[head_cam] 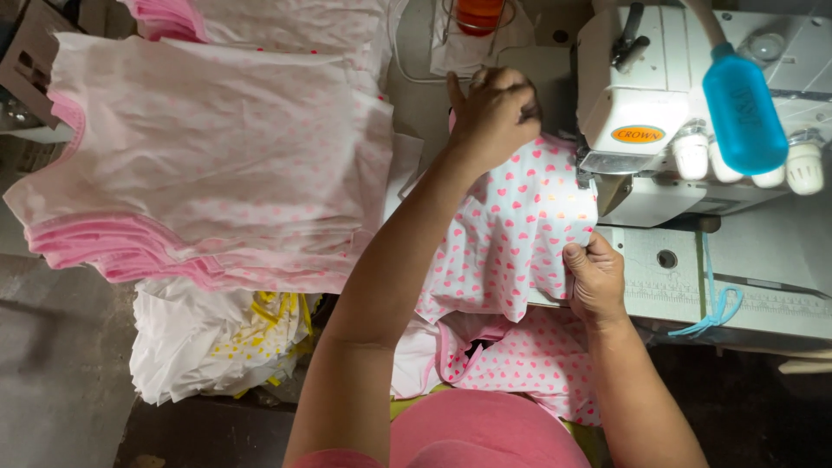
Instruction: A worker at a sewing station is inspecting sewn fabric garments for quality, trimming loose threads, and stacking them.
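- Dim sewing surface (pixel 763 303) carries everything.
- At 6 o'clock, right hand (pixel 596 279) pinches the heart-print fabric (pixel 511 234) edge; soft, light, likely best held at its hems.
- Toward 12, left hand (pixel 494 113) presses the cloth flat, fingers curled, beside the white sewing machine (pixel 659 104).
- At 9, stacked pink garments (pixel 208 156).

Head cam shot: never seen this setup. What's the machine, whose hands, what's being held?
One picture, from a camera worn on the person's head, looking down. The white sewing machine sits at upper right, with a blue bottle in front of it. Both bare hands are the wearer's. The left hand presses the far edge of a white cloth with pink hearts; the right hand pinches its near edge beside the machine. To the left lies a stack of pale pink garments, with white and yellow cloth below it.
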